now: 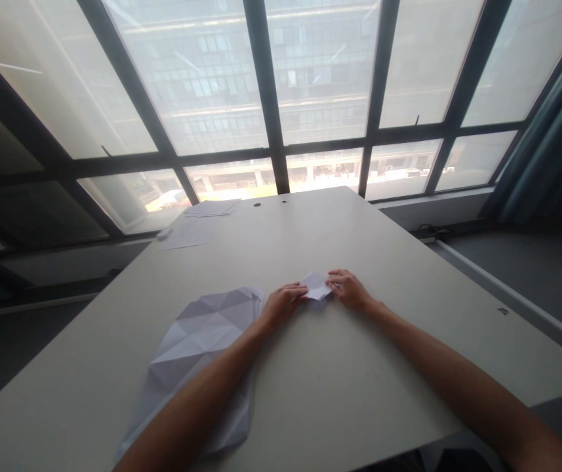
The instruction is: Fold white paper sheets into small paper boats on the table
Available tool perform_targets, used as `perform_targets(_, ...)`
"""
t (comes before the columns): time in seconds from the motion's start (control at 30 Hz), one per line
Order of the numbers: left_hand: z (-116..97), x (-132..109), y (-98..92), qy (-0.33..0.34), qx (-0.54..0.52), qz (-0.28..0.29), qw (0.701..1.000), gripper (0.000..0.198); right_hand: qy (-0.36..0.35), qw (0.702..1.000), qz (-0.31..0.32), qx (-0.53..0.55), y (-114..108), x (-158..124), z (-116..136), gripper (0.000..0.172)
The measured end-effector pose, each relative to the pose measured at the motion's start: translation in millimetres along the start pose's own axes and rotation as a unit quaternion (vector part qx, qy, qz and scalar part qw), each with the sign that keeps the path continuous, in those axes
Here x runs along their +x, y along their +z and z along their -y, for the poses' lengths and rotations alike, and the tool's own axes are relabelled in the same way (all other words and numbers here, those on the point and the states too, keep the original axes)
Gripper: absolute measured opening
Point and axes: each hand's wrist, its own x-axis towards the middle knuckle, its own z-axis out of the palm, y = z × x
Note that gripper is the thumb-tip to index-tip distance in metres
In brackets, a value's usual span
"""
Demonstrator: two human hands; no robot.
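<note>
A small folded white paper (317,286) lies on the pale table (359,367) between my two hands. My left hand (283,303) pinches its left edge with curled fingers. My right hand (348,288) holds its right edge, fingers closed on the paper. A large creased white sheet (202,347), marked with triangular fold lines, lies flat under and beside my left forearm.
Several loose white sheets (197,226) lie at the table's far left corner near the window. Two small dark holes (258,204) sit at the far edge. Tall windows with dark frames stand behind; a curtain (551,131) hangs at right.
</note>
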Motion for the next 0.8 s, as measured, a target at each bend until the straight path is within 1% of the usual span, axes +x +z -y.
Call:
perform_targets(0.1,-3.3,0.6,-2.2,-0.002,-0.010,-0.008,1.000,0.037,-0.019,0.998,-0.021,0.051,0.0,0.9,-0.4,0.027)
perform_targets(0.2,-5.3,1.3,-4.2,-0.009,-0.019,-0.020,1.000,0.036,-0.041,0.997,-0.012,0.070,-2.3,0.8,1.1,0.028)
perform_targets(0.3,-3.9,1.8,-4.1,-0.011,-0.014,-0.046,0.999,0.034,-0.051,0.997,-0.002,0.065,-5.3,0.5,3.8,0.017)
perform_targets(0.37,-1.6,2.3,-2.9,-0.008,-0.005,-0.062,0.998,0.032,-0.045,0.997,0.001,0.062,-6.3,1.0,4.8,0.015)
perform_targets(0.47,1.9,3.3,-0.4,-0.004,0.000,-0.081,0.997,0.029,-0.033,0.998,0.002,0.053,-6.0,2.7,5.1,0.022)
perform_targets(0.57,3.6,4.4,1.5,-0.014,0.002,-0.097,0.995,0.028,-0.021,0.999,0.003,0.031,-5.0,3.8,5.6,0.025)
perform_targets(0.67,2.9,4.4,2.5,-0.038,0.021,-0.106,0.993,0.030,-0.001,1.000,0.006,0.023,-4.5,3.5,7.9,0.021)
perform_targets(0.8,-1.0,2.3,3.9,-0.065,0.076,-0.101,0.990,0.038,0.027,1.000,-0.001,0.016,-3.9,2.1,12.5,0.014)
